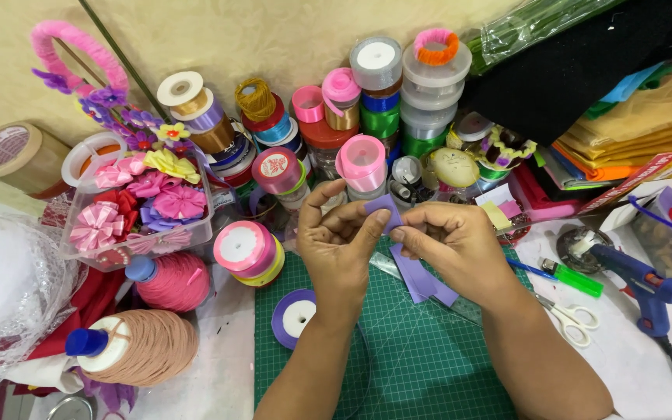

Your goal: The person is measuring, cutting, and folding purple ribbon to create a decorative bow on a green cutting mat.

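Note:
Both my hands meet above a green cutting mat (pixel 421 365). My left hand (pixel 340 245) and my right hand (pixel 453 241) pinch a short folded piece of purple ribbon (pixel 386 208) between thumbs and fingertips. More cut purple ribbon strips (pixel 421 280) lie on the mat just under my right hand. A purple ribbon spool (pixel 293 317) lies flat on the mat by my left wrist.
Many ribbon spools (pixel 367 101) are stacked at the back. A clear box of ribbon flowers (pixel 145 198) and two thread cones (pixel 138 346) stand at left. At right are a blue glue gun (pixel 639 284), white scissors (pixel 573 319), a green lighter (pixel 573 278) and folded fabrics (pixel 631 132).

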